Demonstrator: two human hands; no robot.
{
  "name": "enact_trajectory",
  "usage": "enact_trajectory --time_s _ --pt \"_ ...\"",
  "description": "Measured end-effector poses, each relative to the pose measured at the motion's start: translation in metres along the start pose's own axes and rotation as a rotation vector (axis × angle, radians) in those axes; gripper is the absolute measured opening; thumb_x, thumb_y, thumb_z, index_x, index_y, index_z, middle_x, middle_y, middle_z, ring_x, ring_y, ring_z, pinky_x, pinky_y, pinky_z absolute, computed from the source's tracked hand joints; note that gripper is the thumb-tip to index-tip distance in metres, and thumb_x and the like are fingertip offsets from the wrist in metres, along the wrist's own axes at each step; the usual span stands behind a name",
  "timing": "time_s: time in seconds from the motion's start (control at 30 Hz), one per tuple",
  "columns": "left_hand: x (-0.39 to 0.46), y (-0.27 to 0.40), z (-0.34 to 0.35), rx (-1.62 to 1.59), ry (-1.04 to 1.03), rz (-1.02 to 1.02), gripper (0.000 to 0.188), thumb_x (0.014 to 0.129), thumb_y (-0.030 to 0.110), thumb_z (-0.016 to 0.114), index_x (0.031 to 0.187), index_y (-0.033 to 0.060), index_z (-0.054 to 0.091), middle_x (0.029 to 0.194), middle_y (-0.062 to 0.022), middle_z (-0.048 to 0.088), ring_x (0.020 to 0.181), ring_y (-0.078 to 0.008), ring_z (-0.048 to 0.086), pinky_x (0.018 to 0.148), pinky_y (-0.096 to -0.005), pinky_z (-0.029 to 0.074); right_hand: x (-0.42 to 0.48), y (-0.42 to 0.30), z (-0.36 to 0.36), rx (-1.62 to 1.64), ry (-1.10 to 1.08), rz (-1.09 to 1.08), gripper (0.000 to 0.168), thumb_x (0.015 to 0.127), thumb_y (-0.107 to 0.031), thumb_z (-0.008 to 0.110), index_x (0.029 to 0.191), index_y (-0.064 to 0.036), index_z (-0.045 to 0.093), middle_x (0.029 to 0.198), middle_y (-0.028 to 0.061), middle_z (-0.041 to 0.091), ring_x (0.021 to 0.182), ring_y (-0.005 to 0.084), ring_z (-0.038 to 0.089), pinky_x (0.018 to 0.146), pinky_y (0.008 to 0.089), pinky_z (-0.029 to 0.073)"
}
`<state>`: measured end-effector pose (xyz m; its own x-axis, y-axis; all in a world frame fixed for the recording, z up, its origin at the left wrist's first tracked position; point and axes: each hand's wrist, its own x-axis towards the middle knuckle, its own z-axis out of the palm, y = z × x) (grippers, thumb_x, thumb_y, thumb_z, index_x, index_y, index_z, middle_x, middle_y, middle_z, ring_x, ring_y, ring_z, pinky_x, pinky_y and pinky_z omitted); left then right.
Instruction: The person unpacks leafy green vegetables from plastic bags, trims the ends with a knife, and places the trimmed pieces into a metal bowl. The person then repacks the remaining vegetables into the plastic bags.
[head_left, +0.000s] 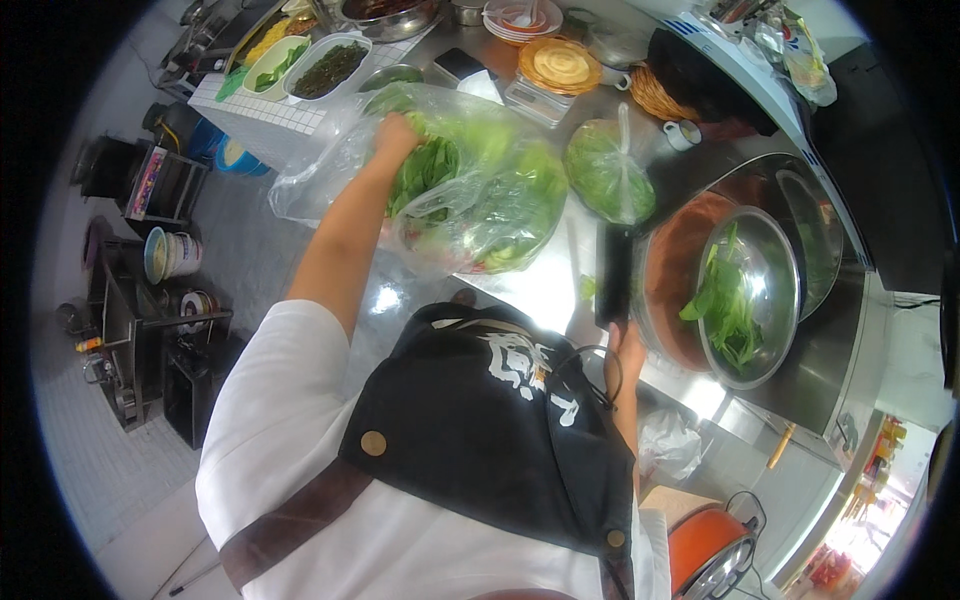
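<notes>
My left hand (397, 137) reaches into a large clear plastic bag (307, 180) and touches leafy greens (427, 176) inside it. Its fingers are blurred and partly hidden, so I cannot tell whether they grip. Low at the counter's edge, my right hand (628, 351) is closed at the near end of a dark, flat kitchen knife (613, 274), which looks like a cleaver. Right of the knife, a steel bowl (784, 300) with cut green leaves (731, 315) sits tilted over a round, reddish-brown vessel (679, 262). A knotted bag of greens (609, 169) lies beyond the knife.
Oval tubs (330, 67) of greens stand on the tiled counter (247, 112). Beyond the bag are a phone (457, 64) and a kitchen scale (541, 101) under an orange plate (559, 66). A white mug (682, 135) stands to the right. Buckets (180, 253) are on the left floor.
</notes>
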<state>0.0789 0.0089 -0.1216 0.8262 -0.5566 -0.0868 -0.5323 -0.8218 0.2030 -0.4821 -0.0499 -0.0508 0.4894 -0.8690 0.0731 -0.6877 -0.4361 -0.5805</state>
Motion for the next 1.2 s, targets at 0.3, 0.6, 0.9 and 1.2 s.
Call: enact_trajectory --time_s 0.3,0.6,0.9,1.2 --pt "-0.068 -0.018 -0.019 -0.402 0.278 0.087 0.047 0.067 0.025 0.071 0.105 0.0014 0.057 0.097 -0.0199 0.063 0.092 -0.0325 0.061 0.080 -0.0381 0.047 -0.006 0.007 -0.005 -0.002 0.024 0.031 0.021 0.088 -0.018 0.057 0.084 0.000 0.048 0.064 0.0261 0.053 0.061 0.0445 0.053 0.052 0.0460 0.040" --pt "-0.162 0.007 -0.093 -0.868 0.004 0.263 0.067 0.070 0.006 0.061 0.133 0.0091 0.039 0.119 -0.0175 0.056 0.110 -0.0307 0.055 0.095 -0.0356 0.042 0.000 0.015 -0.009 0.040 0.059 0.037 0.021 0.088 -0.020 0.058 0.087 -0.001 0.049 0.063 0.0253 0.054 0.061 0.0445 0.054 0.051 0.0459 0.040" --pt "-0.246 0.172 -0.194 -0.535 -0.118 0.796 0.073 0.075 0.027 0.070 0.135 0.0031 0.036 0.121 -0.0226 0.051 0.109 -0.0373 0.050 0.093 -0.0403 0.040 -0.002 0.019 -0.032 0.083 0.236 -0.002 0.021 0.087 -0.021 0.060 0.091 -0.002 0.053 0.068 0.0242 0.057 0.065 0.0438 0.056 0.054 0.0469 0.042" --pt "-0.278 0.228 0.062 -0.171 -0.429 0.848 0.058 0.073 0.026 0.071 0.118 -0.0021 0.047 0.111 -0.0218 0.055 0.103 -0.0372 0.053 0.091 -0.0420 0.042 -0.032 0.035 -0.030 -0.079 -0.062 0.081 0.019 0.087 -0.019 0.058 0.086 -0.003 0.048 0.062 0.0234 0.056 0.061 0.0436 0.056 0.054 0.0493 0.043"
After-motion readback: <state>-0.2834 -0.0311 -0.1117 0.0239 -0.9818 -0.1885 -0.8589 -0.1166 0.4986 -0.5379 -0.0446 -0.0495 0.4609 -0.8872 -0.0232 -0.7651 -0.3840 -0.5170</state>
